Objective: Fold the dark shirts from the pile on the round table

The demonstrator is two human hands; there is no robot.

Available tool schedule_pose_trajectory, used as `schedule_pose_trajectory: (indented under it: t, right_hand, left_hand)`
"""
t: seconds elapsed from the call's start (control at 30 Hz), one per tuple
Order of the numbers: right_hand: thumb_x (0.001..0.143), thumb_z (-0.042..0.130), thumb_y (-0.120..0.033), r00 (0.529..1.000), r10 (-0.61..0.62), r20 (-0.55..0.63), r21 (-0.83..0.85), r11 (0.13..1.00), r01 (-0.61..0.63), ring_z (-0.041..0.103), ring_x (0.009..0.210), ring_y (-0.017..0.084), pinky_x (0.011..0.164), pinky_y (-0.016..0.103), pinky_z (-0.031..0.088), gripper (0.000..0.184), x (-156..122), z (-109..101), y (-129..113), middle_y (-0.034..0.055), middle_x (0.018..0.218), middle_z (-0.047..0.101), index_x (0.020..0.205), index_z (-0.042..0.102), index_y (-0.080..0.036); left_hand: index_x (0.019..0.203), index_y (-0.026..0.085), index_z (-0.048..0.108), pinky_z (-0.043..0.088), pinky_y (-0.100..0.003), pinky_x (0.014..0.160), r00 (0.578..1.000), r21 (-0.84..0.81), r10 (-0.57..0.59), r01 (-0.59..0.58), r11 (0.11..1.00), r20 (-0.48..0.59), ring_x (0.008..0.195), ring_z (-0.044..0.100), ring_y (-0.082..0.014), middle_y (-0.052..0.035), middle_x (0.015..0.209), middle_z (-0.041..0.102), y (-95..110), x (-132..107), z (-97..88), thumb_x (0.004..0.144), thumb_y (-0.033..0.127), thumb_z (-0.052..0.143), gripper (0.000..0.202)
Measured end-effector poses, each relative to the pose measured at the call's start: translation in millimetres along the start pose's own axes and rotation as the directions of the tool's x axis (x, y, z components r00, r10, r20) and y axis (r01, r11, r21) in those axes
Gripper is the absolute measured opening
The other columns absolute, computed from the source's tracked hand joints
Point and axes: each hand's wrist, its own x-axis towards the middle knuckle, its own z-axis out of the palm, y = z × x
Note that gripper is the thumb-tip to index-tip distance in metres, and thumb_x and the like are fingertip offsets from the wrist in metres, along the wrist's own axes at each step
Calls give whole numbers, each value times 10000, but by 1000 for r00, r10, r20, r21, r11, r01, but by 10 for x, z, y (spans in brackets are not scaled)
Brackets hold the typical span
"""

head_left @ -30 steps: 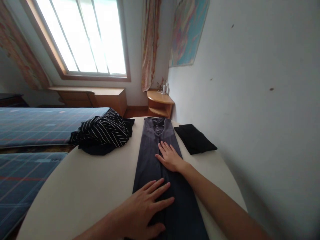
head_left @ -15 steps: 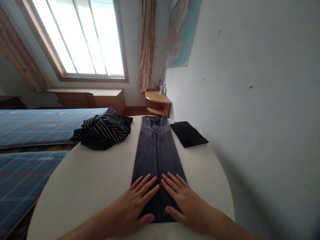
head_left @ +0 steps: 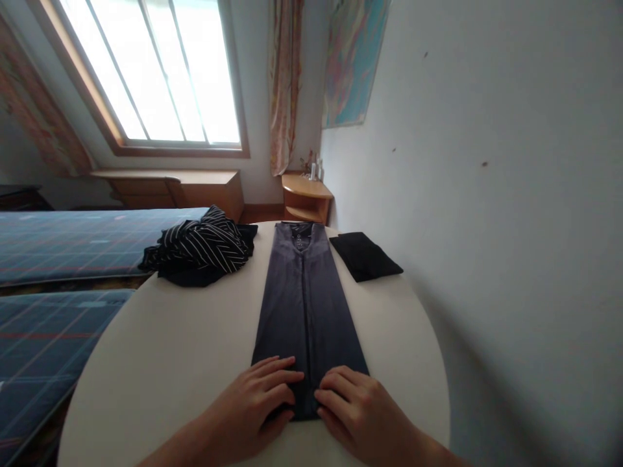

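Note:
A dark blue-grey shirt (head_left: 304,305) lies flat on the round white table (head_left: 195,350), folded into a long strip. Its neckline with a printed label faces the far edge, and a seam runs down the middle where the sides meet. Over the near left corner rests my left hand (head_left: 256,399), fingers stretched and slightly bent, the thumb apart at the bottom edge. My right hand (head_left: 363,405) is at the near right corner with its fingers curled together on the cloth by that edge. Its thumb is partly hidden beneath the fingers.
At the table's far left is a crumpled pile of black-and-white striped clothing (head_left: 207,246). A folded black garment (head_left: 365,256) lies at the far right. Blue plaid mattresses (head_left: 87,243) border the table on the left, and a white wall (head_left: 511,259) stands on the right.
Both hands have drawn back toward the shirt's near edge. Their spread fingers have bent, the right ones curling in most. The shirt stays laid out lengthwise.

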Motion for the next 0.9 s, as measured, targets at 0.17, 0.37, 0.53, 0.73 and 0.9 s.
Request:
schedule_pose_trajectory:
  t: [0.17, 0.37, 0.53, 0.73, 0.9]
  right_hand:
    - [971, 501, -137, 989, -145, -7, -119, 982, 143, 638, 838, 165, 764, 269, 503, 152, -19, 7, 32, 45, 849, 671, 904, 624, -193]
    - [960, 547, -199, 991, -131, 28, -95, 987, 133, 637, 891, 172, 826, 307, 490, 82, -28, -55, 30, 40, 905, 694, 963, 628, -208]
    - [945, 568, -288, 992, -90, 90, -33, 995, 93, 619, 990, 195, 869, 328, 479, 117, -16, -86, -2, 67, 1060, 699, 1005, 631, -209]
    - [896, 647, -378, 996, 25, 91, -45, 999, -21, 614, 876, 217, 754, 336, 468, 257, 107, 8, -131, 51, 971, 692, 1067, 596, -194]
    - [875, 645, -160, 999, 26, 45, -171, 985, -18, 595, 766, 209, 646, 326, 426, 77, 220, 133, -173, 20, 849, 663, 912, 593, -203]
  left_hand:
    - [928, 208, 610, 485, -358, 1061, 990, 9, 51, -50, 999, -132, 1297, 552, -215, -46, 1223, 705, 15, 20, 51, 865, 94, 543, 147]
    - [958, 228, 626, 509, -317, 967, 992, 5, 117, -116, 993, -43, 1100, 621, -188, -18, 1143, 696, 106, 81, -105, 837, 135, 606, 154]
    - [992, 231, 639, 496, -273, 708, 986, 168, 164, -155, 974, -40, 793, 599, -156, -11, 917, 666, 137, 60, -146, 947, 188, 556, 103]
    - [941, 189, 584, 457, -294, 623, 984, 284, 149, -116, 952, -96, 720, 592, -178, -19, 828, 643, 128, 34, 6, 1011, 177, 433, 167]
    - [961, 196, 559, 464, -292, 610, 982, 224, 120, -85, 971, -144, 704, 596, -181, -17, 811, 642, 112, 47, 34, 973, 141, 466, 109]
